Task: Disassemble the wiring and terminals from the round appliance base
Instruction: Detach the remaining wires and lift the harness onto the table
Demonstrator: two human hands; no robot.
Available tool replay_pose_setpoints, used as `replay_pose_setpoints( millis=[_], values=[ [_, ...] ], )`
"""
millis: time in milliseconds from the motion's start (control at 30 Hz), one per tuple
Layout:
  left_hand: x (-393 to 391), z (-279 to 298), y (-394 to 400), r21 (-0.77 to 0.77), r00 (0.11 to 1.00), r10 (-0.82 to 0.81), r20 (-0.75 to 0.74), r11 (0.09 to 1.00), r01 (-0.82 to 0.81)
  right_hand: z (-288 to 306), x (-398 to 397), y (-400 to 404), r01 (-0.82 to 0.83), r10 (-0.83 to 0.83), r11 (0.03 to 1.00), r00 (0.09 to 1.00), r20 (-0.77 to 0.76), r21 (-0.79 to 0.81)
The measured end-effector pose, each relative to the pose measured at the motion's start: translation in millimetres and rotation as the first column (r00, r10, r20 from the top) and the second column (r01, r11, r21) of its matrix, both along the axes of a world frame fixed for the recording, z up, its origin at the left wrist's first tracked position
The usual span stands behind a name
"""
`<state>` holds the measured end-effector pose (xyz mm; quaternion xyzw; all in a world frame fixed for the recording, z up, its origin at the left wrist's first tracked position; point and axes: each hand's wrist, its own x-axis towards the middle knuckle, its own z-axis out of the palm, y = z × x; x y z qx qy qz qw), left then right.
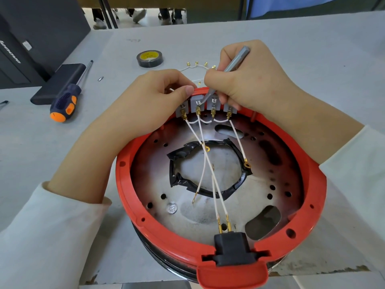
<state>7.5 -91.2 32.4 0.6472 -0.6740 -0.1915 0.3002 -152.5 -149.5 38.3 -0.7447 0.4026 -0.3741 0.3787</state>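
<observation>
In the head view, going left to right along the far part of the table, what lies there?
Screwdriver with the orange and dark handle → small loose bit → roll of black tape → loose white wires with gold terminals.

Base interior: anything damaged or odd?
Yes. The black tape around the centre opening of the metal plate is torn and crumpled, peeling at its left side. Dark scorch-like patches mark the plate at right. Several white wires lie loose, ends unattached.
</observation>
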Motion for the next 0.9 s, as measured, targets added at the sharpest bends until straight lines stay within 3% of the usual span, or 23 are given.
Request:
replay_pose_setpoints(
  millis=[400, 667, 900],
  values=[
    [0.0, -0.4, -2.2, 0.001, 1.0, 0.006, 0.003, 1.0, -0.006, 7.1, 3.9, -8.6, -0.007, 0.009, 0.992, 1.0, -0.02, 0.13],
    [0.2, 0.1, -2.7, -0.001, 1.0, -0.002, -0.002, 1.0, 0.002, 1.3, -0.8, -4.6, 0.022, -0.026, 0.998, 0.997, 0.069, 0.057],
    [0.8, 0.4, -2.0, 0.002, 1.0, -0.01, -0.006, 1.0, 0.01, 0.6, -0.8, -3.0, 0.006, -0.007, 1.0, 1.0, 0.021, 0.02]
  ],
)
